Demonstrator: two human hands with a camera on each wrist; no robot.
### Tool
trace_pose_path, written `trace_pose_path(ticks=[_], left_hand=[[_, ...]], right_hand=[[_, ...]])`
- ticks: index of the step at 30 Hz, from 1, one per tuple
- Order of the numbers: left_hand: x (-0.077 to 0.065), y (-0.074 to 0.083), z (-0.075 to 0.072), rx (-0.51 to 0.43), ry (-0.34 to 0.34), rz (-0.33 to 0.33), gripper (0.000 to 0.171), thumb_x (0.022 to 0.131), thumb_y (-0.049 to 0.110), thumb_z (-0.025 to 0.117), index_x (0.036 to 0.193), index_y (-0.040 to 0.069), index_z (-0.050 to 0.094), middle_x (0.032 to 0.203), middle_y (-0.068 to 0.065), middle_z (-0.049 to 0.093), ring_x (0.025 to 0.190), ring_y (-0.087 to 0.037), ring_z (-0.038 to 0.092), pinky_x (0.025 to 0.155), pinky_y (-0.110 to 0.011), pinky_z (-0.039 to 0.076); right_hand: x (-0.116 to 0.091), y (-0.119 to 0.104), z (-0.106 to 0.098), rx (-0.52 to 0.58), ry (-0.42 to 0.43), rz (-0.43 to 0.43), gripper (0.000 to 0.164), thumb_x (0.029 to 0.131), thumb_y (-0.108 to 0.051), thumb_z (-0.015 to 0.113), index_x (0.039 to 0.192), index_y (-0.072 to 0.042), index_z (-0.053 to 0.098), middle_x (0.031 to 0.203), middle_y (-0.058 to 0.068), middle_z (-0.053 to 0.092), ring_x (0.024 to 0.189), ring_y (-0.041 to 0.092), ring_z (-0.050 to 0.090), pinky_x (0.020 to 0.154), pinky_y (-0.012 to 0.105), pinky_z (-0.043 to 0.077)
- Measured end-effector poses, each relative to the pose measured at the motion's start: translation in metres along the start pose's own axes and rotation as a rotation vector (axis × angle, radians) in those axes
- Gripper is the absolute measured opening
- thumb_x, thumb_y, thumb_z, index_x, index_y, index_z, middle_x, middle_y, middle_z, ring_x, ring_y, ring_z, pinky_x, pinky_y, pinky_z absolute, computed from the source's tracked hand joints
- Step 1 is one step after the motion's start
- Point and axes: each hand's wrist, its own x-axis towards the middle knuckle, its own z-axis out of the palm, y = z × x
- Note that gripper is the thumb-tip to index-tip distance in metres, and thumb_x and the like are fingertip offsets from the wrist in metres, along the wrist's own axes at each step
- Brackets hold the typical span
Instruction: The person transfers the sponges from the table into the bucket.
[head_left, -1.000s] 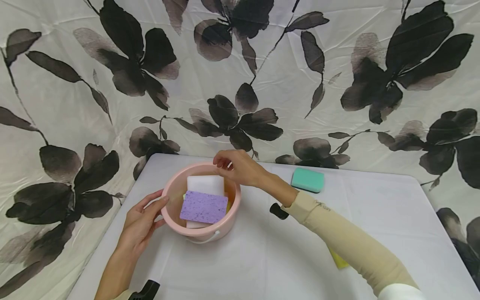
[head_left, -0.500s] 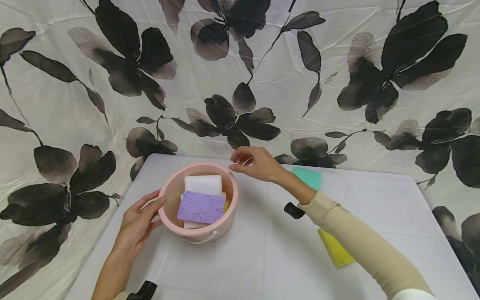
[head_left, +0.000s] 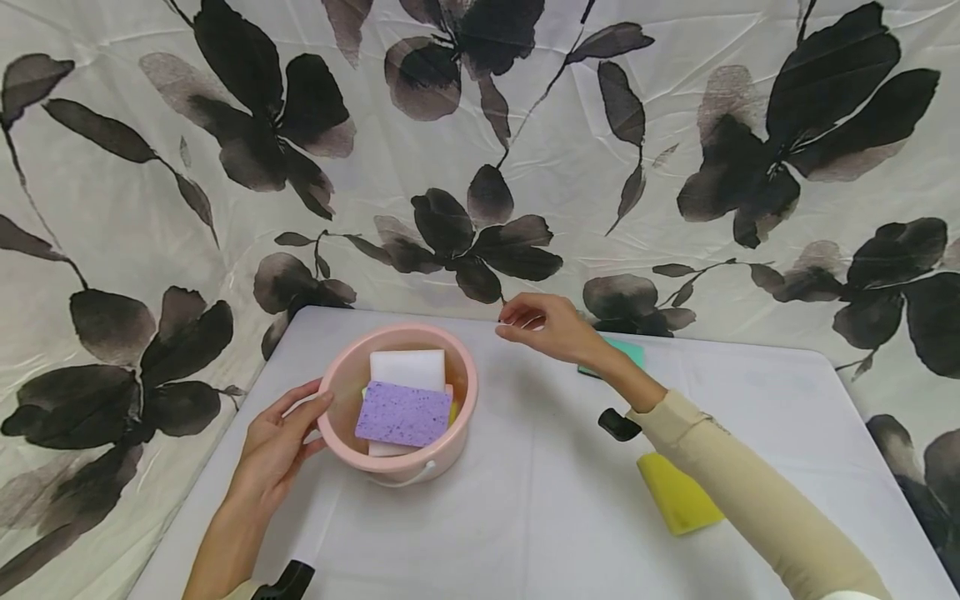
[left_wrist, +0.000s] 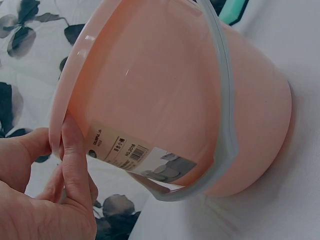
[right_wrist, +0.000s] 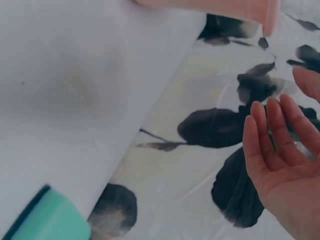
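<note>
A pink bucket [head_left: 453, 457] stands on the left part of the table, a purple speckled sponge [head_left: 405, 414] lying on top inside it. Beneath and behind that is a white sponge [head_left: 407, 369]; other yellow and pale pieces are mostly covered. My left hand [head_left: 277, 446] grips the bucket's rim, thumb and fingers pinching it in the left wrist view, near a label [left_wrist: 135, 152]. To the right of the bucket, my right hand [head_left: 551, 327] hovers with loosely curled fingers, holding nothing. Its nearest thing is a teal sponge [head_left: 628, 352] behind the wrist.
A yellow sponge or cloth [head_left: 675, 496] lies on the white table [head_left: 525, 517], partly behind the right sleeve [head_left: 750, 475]. The bucket's grey handle [left_wrist: 227, 90] hangs down on the near side. A floral sheet [head_left: 570, 150] rises behind the table.
My right hand has moved right, from over the bucket's rim to clear of it. The yellow piece has come out from behind the sleeve. My left hand stays on the rim.
</note>
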Motion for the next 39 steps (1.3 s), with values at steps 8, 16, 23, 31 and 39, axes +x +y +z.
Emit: trace_pose_path(ticks=[8, 16, 23, 31, 39], left_hand=[[0.000, -0.001, 0.000, 0.000, -0.004, 0.001, 0.068, 0.077, 0.040, 0.077, 0.135, 0.017, 0.049, 0.107, 0.009, 0.065, 0.089, -0.007, 0.062, 0.072, -0.024, 0.057], [0.001, -0.002, 0.000, 0.012, -0.004, 0.006, 0.068, 0.077, 0.041, 0.076, 0.135, 0.016, 0.049, 0.106, 0.008, 0.064, 0.088, -0.008, 0.062, 0.071, -0.023, 0.057], [0.000, -0.001, 0.000, 0.018, 0.009, -0.011, 0.071, 0.076, 0.042, 0.077, 0.136, 0.017, 0.048, 0.109, 0.008, 0.063, 0.089, -0.008, 0.061, 0.071, -0.023, 0.057], [0.000, 0.000, -0.001, 0.011, 0.005, -0.009, 0.069, 0.077, 0.041, 0.076, 0.136, 0.017, 0.048, 0.110, 0.007, 0.063, 0.090, -0.008, 0.060, 0.073, -0.024, 0.057], [0.000, -0.001, -0.001, -0.002, -0.005, -0.001, 0.067, 0.078, 0.040, 0.076, 0.135, 0.017, 0.048, 0.110, 0.009, 0.063, 0.091, -0.007, 0.061, 0.075, -0.024, 0.056]], right_hand=[[-0.015, 0.021, -0.011, -0.014, 0.027, 0.057, 0.025, 0.085, -0.031, 0.071, 0.101, -0.012, 0.068, 0.091, -0.003, 0.065, 0.084, 0.012, 0.060, 0.079, 0.030, 0.053], [-0.031, 0.041, -0.023, -0.006, 0.049, 0.101, 0.026, 0.086, -0.031, 0.070, 0.103, -0.011, 0.067, 0.093, -0.001, 0.067, 0.087, 0.015, 0.061, 0.082, 0.034, 0.053], [-0.040, 0.059, -0.034, -0.003, 0.062, 0.145, 0.027, 0.089, -0.023, 0.068, 0.108, -0.005, 0.065, 0.100, 0.009, 0.067, 0.092, 0.024, 0.061, 0.084, 0.041, 0.051], [-0.054, 0.079, -0.043, -0.010, 0.083, 0.239, 0.033, 0.088, -0.030, 0.068, 0.112, -0.008, 0.064, 0.102, 0.008, 0.067, 0.095, 0.022, 0.062, 0.085, 0.033, 0.052], [-0.065, 0.095, -0.049, -0.035, 0.104, 0.312, 0.044, 0.086, -0.042, 0.068, 0.115, -0.009, 0.064, 0.105, 0.005, 0.066, 0.096, 0.021, 0.062, 0.083, 0.033, 0.051]])
